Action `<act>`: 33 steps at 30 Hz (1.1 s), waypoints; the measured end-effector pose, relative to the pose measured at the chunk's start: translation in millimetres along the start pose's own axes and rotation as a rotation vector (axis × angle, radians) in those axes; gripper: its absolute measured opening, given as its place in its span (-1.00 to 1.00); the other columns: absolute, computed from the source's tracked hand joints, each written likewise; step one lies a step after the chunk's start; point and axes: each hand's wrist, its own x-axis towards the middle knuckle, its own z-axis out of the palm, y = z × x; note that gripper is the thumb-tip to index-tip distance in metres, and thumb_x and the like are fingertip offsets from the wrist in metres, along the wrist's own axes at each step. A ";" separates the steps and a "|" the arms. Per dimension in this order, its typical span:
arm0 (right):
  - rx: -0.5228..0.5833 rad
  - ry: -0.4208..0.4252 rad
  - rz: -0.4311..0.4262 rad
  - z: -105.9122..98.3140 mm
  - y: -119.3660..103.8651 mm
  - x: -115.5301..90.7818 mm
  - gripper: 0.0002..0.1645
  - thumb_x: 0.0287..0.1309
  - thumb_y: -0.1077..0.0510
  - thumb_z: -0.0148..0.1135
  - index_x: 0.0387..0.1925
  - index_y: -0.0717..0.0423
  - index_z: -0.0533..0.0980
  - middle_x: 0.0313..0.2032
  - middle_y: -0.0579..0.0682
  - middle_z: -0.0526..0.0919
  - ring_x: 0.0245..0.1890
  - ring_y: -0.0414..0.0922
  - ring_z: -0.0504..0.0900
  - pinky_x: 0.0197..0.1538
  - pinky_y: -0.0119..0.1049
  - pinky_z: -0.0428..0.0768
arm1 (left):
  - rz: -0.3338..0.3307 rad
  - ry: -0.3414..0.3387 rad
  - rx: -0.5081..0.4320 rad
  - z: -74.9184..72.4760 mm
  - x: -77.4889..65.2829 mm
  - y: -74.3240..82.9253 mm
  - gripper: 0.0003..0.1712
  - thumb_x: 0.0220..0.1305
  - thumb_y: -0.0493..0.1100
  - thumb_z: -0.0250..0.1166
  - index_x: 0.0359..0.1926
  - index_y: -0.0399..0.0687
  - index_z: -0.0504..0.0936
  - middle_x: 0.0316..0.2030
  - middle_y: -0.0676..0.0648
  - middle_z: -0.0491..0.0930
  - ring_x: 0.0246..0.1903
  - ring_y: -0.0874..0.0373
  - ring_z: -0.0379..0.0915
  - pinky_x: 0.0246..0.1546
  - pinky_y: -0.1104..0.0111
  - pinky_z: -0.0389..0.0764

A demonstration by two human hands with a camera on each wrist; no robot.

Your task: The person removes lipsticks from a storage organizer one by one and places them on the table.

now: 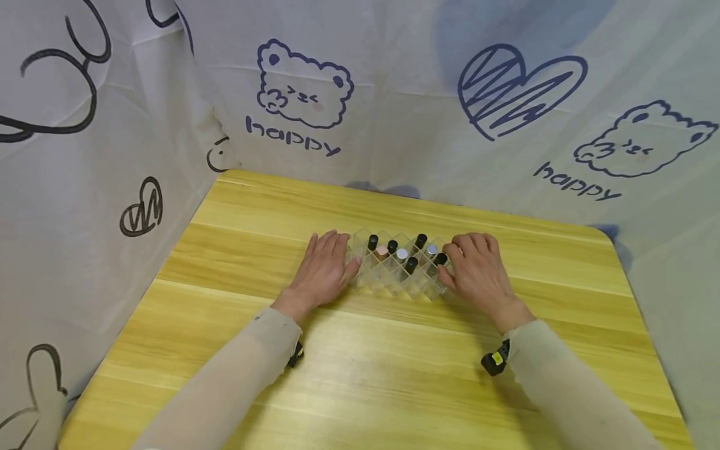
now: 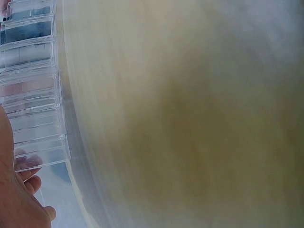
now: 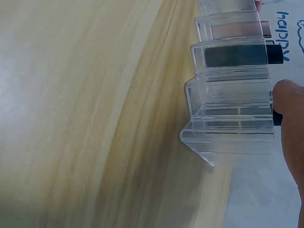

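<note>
A clear plastic organizer with diamond-shaped compartments stands on the table, several small capped cosmetic tubes upright in it. Some caps are black, like the front one; others are white or pinkish. My left hand grips its left end, thumb at the front and fingers along the side. At the right end, my right hand holds it with the thumb near the front corner and bent fingers behind. Through the clear wall in the right wrist view, a dark tube shows.
The yellow wood-grain table extends around the organizer. White cloth with drawn bears and hearts hangs behind the table and along its sides. A black wrist device sits at the right cuff.
</note>
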 end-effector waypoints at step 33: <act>0.207 0.048 0.139 12.0 -5.7 -8.4 -0.53 0.41 -0.06 0.16 -0.17 0.35 0.53 -0.19 0.23 0.54 -0.17 0.24 0.40 -0.08 0.17 0.34 | -0.006 -0.003 0.003 1.0 -0.1 0.9 -0.22 0.71 0.26 -0.22 0.59 -0.23 0.16 0.52 -0.26 0.30 0.62 -0.16 0.01 0.66 -0.15 -0.13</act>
